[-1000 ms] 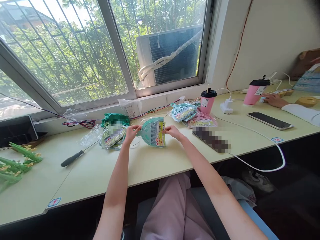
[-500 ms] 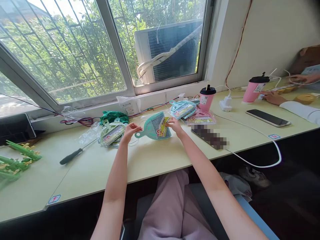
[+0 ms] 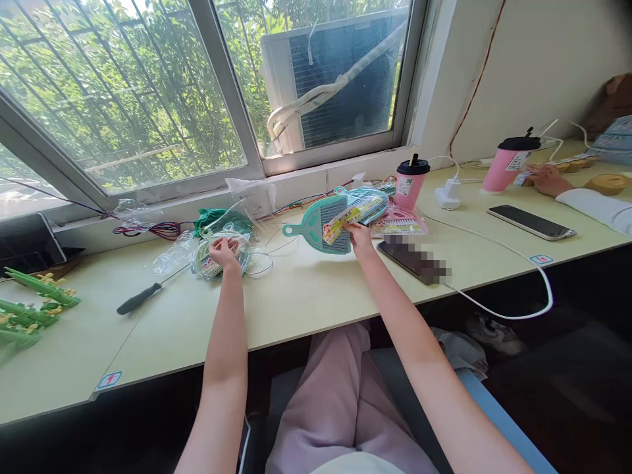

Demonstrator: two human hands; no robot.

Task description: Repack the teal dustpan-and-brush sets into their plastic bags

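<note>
My right hand [image 3: 360,238] is closed on the near edge of a small teal dustpan [image 3: 312,227], just above the table. A grey-bristled brush lies against the pan, with a yellow printed card [image 3: 343,222] across it, beside my fingers. The pan's looped handle points left. My left hand [image 3: 225,253] is pinched on thin clear plastic bag film [image 3: 232,217] over a pile of bagged dustpan sets [image 3: 202,263]; its fingertips are partly lost against the plastic. Behind the held pan, more bagged blue and pink sets [image 3: 399,222] lie on the table.
A screwdriver [image 3: 139,299] and green stem-like pieces [image 3: 39,306] lie left. Rightward are a pink cup [image 3: 411,183], a phone [image 3: 415,262] with a white cable, a charger [image 3: 448,195] and another phone [image 3: 530,222]. Another person's hand [image 3: 547,180] rests near a second pink cup [image 3: 511,164].
My left hand has moved left from the dustpan's handle to the bagged pile, with clear film now raised there. My right hand has carried the dustpan slightly up and right.
</note>
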